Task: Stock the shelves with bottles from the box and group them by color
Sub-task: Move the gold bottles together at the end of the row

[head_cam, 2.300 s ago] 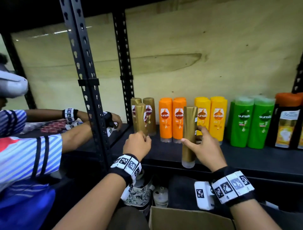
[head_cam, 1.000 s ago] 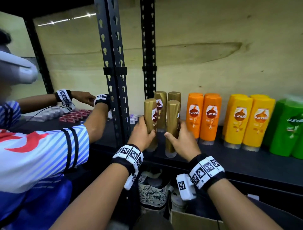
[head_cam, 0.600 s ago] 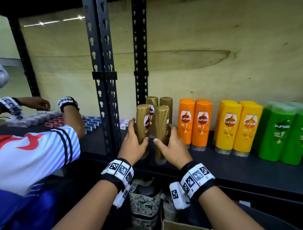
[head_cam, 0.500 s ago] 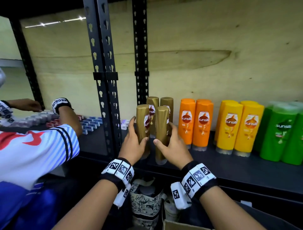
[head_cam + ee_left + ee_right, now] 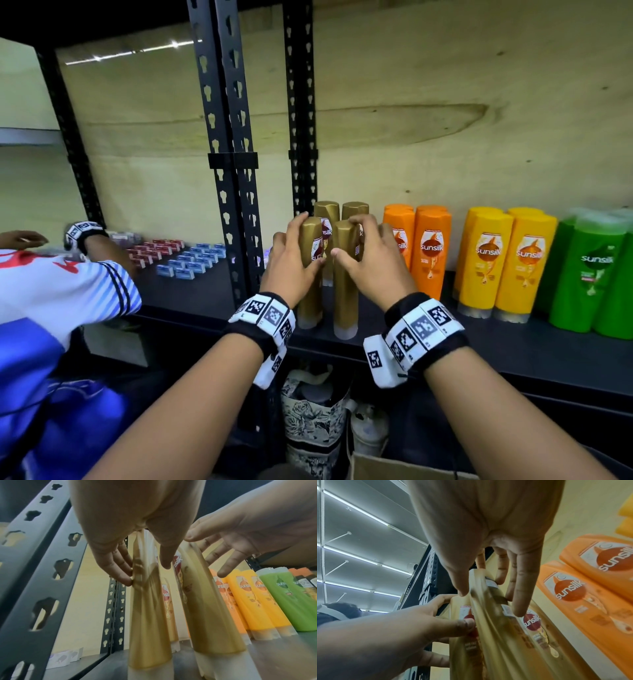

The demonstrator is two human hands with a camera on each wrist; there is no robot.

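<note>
Two gold Sunsilk bottles stand upright side by side at the front of the dark shelf [image 5: 445, 337], ahead of two more gold bottles [image 5: 355, 209]. My left hand [image 5: 298, 250] grips the upper part of the left front gold bottle [image 5: 310, 303] [image 5: 149, 615], fingers behind it and thumb on its front. My right hand [image 5: 358, 245] grips the top of the right front gold bottle [image 5: 346, 308] [image 5: 505, 649], fingers over its cap. To the right stand orange bottles [image 5: 431, 253], yellow bottles [image 5: 489, 260] and green bottles [image 5: 596, 270], each colour together.
A black perforated upright post [image 5: 233, 171] stands just left of the gold bottles. Beyond it another person [image 5: 51, 291] handles small red and blue boxes [image 5: 185, 257]. Below the shelf are a floral bag [image 5: 315, 421] and the rim of a cardboard box [image 5: 394, 467].
My right hand brought its gold bottle left from in front of the orange ones and stood it beside the left one. Both hands have since slid up towards the bottle tops.
</note>
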